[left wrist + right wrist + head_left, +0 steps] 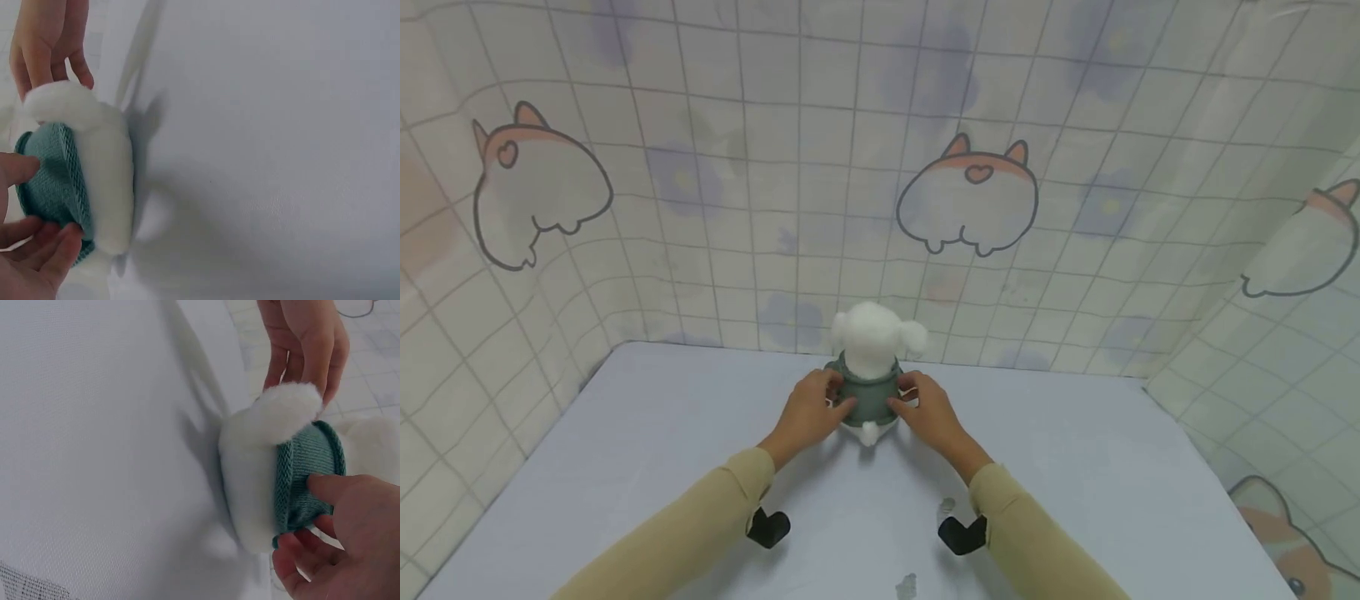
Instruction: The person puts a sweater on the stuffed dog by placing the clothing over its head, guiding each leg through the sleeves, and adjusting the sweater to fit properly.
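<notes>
A white plush toy (pixel 871 329) with floppy ears sits upright near the far edge of the table, its back and small round tail towards me. It wears a green knitted sweater (pixel 868 402) with rolled edges. My left hand (pixel 811 408) grips the sweater's left side, thumb on the back and fingers round the flank. On the opposite side my right hand (pixel 934 410) holds it the same way. In the right wrist view, the thumb presses into the knit (pixel 306 450) while the fingers curl at the lower hem. The toy's front is hidden.
The white table (pixel 670 433) ends at a wall curtain (pixel 820 183) with a grid and corgi drawings, which also runs along both sides. Small grey patches (pixel 906 586) mark the tabletop near me. Black pieces (pixel 767 528) stick out by both sleeves.
</notes>
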A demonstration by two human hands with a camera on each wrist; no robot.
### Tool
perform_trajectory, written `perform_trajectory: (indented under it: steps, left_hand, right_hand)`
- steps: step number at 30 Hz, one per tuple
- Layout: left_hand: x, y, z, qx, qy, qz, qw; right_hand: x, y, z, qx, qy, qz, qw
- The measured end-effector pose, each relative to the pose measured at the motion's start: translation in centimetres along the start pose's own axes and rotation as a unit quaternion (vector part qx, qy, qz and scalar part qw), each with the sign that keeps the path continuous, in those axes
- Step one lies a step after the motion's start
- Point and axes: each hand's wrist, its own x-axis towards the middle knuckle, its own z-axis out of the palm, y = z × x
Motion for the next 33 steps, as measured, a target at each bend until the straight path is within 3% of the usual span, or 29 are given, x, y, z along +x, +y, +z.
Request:
perform_trajectory:
  steps: [5, 12, 25, 29, 33]
  left_hand:
    - [0.0, 0.6, 0.4, 0.006, -0.003, -0.022, 0.9997]
    - [0.2, 0.9, 0.7, 0.017, -0.015, -0.033, 0.9992]
    - [0.4, 1.4, 1.3, 0.019, -0.021, -0.06, 0.9978]
    - [0.6, 1.5, 1.9, 0.044, -0.008, -0.066, 0.9968]
    - [0.9, 1.6, 2.4, 0.059, 0.01, -0.066, 0.996]
  right_hand:
    - [0.3, 0.0, 0.4, 0.0, -0.012, 0.032, 0.9994]
    - [-0.1, -0.4, 0.5, -0.01, -0.016, 0.037, 0.9992]
    - [-1.9, -0.7, 0.4, -0.004, -0.061, -0.041, 0.9973]
    - [-1.9, -0.3, -0.1, -0.01, -0.038, -0.04, 0.9984]
    - [-1.8, 0.2, -0.8, -0.004, 0.005, -0.008, 0.9999]
